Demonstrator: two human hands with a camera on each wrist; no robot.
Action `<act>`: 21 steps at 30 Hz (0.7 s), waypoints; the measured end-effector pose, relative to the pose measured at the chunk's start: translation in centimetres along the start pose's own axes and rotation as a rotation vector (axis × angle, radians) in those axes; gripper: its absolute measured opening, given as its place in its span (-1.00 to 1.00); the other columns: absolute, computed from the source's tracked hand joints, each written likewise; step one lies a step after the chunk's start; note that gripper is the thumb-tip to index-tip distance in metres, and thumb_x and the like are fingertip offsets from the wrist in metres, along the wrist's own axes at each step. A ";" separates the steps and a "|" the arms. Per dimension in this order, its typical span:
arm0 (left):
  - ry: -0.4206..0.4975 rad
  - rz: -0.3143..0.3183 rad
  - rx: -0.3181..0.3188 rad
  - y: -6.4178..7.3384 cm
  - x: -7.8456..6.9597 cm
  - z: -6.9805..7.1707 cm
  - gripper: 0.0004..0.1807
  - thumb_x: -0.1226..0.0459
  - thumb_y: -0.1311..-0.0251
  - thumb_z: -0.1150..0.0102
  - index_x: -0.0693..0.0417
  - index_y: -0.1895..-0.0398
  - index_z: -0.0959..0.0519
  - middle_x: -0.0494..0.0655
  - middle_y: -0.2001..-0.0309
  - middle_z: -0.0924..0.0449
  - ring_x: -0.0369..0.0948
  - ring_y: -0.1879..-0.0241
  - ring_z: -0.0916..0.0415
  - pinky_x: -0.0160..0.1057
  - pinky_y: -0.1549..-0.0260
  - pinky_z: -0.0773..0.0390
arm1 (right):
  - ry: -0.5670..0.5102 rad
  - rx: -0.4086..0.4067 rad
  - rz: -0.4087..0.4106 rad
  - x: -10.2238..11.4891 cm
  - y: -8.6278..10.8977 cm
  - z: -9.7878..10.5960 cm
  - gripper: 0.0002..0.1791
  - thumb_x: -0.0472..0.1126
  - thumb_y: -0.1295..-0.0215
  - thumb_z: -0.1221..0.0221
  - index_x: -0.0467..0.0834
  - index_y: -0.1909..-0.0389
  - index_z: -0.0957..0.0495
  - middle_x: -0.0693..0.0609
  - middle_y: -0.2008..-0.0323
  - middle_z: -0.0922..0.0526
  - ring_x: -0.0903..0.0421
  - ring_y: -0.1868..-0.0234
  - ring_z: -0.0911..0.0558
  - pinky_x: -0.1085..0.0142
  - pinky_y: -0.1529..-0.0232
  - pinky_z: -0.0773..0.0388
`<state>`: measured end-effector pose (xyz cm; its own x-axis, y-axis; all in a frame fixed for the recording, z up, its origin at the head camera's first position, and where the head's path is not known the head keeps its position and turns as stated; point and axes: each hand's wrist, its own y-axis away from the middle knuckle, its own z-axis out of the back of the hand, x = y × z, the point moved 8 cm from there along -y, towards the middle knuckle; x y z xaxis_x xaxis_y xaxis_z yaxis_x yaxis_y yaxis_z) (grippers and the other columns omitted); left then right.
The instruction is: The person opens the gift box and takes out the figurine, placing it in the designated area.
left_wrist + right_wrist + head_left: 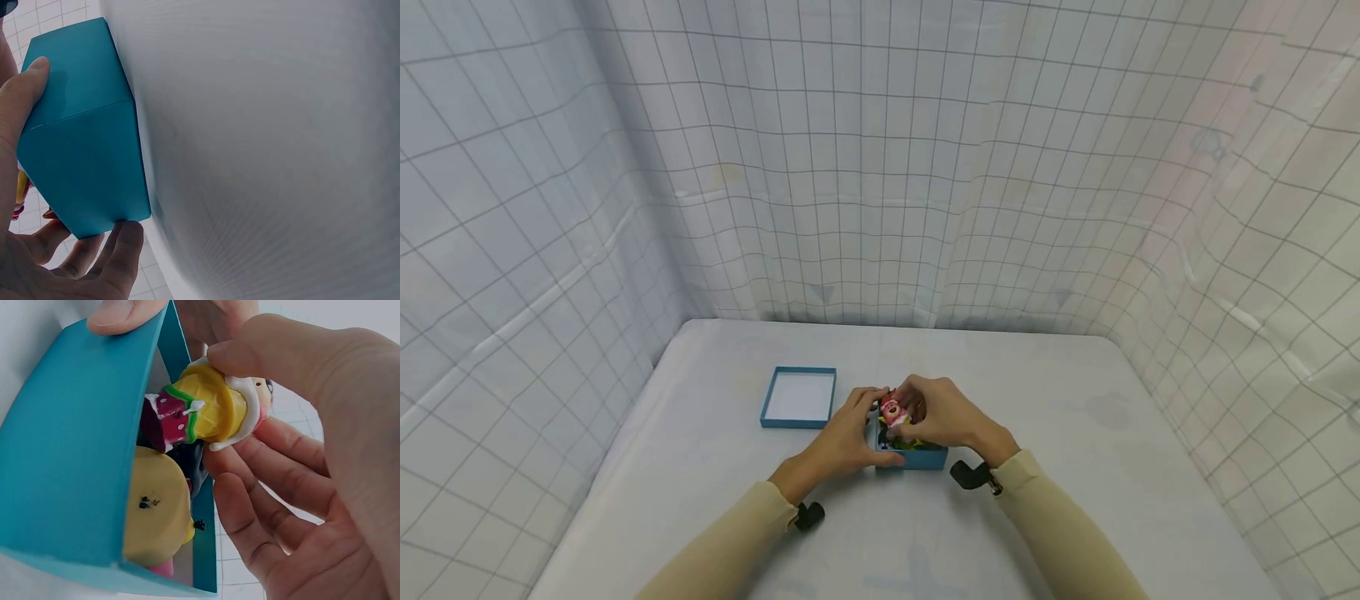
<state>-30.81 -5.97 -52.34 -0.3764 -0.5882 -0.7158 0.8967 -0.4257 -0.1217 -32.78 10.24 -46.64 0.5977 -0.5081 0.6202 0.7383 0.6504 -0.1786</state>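
Note:
A teal box (925,459) stands on the table, its upper side uncovered. My left hand (847,437) grips it from the left, thumb on the near wall and fingertips at the far side, as the left wrist view shows. Over the opening, my right hand (951,414) pinches a small toy figurine (209,409) with a yellow body, a magenta dotted base and white trim around its face. The figurine's base is at the rim in the right wrist view. Inside the box lies another toy with a rounded beige part (156,512), beside something black (194,464).
A shallow blue lid (801,396) with a white inside lies to the left of the box. The table (1037,375) has a white cover. Gridded white curtains (880,167) hang behind it and along both sides.

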 end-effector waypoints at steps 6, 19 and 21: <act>-0.003 0.005 0.000 0.0 0.0 0.0 0.30 -0.09 -0.15 -0.87 0.13 -0.83 -0.28 0.15 -0.72 -0.32 0.12 -0.59 -0.55 0.19 -0.58 -0.65 | -0.018 -0.024 0.005 0.1 0.1 0.6 -0.52 -0.11 -0.43 -0.62 -0.12 -0.24 -0.68 0.00 0.02 -0.88 0.23 0.10 -0.81 0.31 0.00 -0.84; 0.024 0.025 0.003 0.0 0.3 -0.1 0.27 -0.11 -0.13 -0.87 0.08 -0.80 -0.31 0.13 -0.72 -0.32 0.13 -0.58 -0.56 0.20 -0.57 -0.66 | -0.003 -0.072 -0.025 -0.5 0.0 1.2 -0.46 -0.16 -0.46 -0.60 -0.10 -0.35 -0.63 0.01 -0.04 -0.87 0.23 0.07 -0.81 0.36 -0.05 -0.84; 0.022 0.025 0.003 0.0 0.3 -0.1 0.28 -0.12 -0.13 -0.87 0.06 -0.80 -0.31 0.12 -0.73 -0.32 0.12 -0.59 -0.55 0.20 -0.58 -0.66 | 0.003 -0.078 -0.023 -0.6 -0.1 1.3 -0.43 -0.16 -0.47 -0.60 -0.10 -0.40 -0.63 0.01 -0.06 -0.88 0.22 0.07 -0.82 0.36 -0.04 -0.84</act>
<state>-30.88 -6.07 -52.60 -0.3484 -0.5836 -0.7335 0.9050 -0.4131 -0.1012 -33.59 11.22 -45.98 0.5812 -0.5243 0.6223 0.7739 0.5926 -0.2235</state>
